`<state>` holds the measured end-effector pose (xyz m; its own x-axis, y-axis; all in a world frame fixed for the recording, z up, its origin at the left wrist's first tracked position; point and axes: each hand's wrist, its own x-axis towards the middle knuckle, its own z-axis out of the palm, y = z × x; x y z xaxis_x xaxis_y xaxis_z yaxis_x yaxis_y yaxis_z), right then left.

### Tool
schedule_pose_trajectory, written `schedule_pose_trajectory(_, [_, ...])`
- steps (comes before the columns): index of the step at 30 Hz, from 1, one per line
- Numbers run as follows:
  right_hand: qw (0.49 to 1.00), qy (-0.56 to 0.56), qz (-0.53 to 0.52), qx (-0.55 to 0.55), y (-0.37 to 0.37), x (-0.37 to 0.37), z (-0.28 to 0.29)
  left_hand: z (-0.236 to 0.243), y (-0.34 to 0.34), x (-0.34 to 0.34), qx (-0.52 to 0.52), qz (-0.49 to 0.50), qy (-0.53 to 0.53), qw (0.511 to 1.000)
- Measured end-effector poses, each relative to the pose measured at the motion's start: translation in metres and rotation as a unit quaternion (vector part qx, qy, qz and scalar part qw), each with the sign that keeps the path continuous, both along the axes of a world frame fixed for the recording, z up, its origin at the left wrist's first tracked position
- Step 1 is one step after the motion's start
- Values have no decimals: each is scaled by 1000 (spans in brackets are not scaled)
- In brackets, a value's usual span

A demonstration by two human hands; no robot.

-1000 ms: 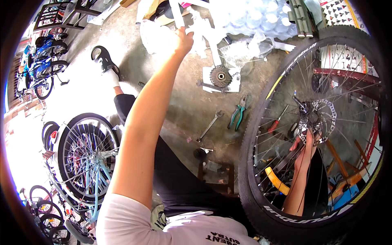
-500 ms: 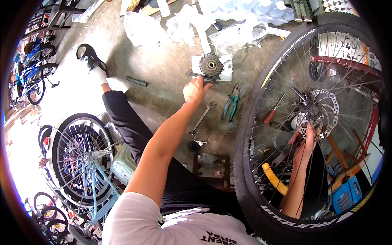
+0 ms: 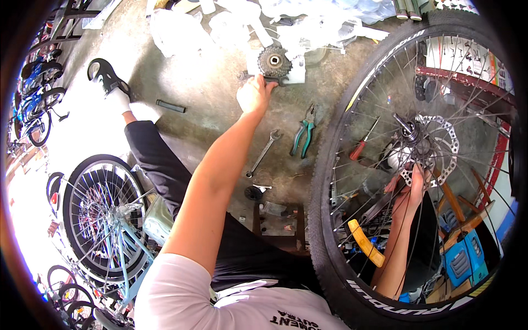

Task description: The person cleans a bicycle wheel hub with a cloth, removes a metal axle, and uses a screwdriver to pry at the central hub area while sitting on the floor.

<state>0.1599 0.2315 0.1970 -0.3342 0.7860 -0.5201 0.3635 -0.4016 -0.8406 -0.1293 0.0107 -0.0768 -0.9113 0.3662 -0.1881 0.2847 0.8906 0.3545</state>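
My left hand (image 3: 254,94) is reaching out to a dark wrench (image 3: 242,76) at the edge of a freewheel cog cluster (image 3: 274,61), its fingers closed on the tool. The cluster lies on a white sheet (image 3: 297,74). A large wheel (image 3: 324,181) with a black tyre stands at my right. Behind its spokes, my right hand (image 3: 413,184) grips the hub area (image 3: 410,142), just under the brake disc (image 3: 452,144); its fingertips are partly hidden. On the floor between hands and legs lie green-handled pliers (image 3: 302,135), an open-end spanner (image 3: 263,155) and a red-handled screwdriver (image 3: 358,147).
Bicycles stand at the left, including a light-blue one (image 3: 125,247) and blue ones (image 3: 36,118). My left foot (image 3: 115,93) is stretched out. Plastic bags (image 3: 176,30), bottle packs and a short dark bar (image 3: 170,105) lie ahead. A blue case (image 3: 463,256) sits at right.
My left hand has come away from the white items at the top to the wrench by the cog cluster. My right hand stays at the hub.
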Motion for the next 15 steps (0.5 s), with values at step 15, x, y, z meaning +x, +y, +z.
schedule_pose_trajectory(15, [1000, -6, -21, -5, -5, -10, 7, 1, 11, -49, -61, -75, -4, 995])
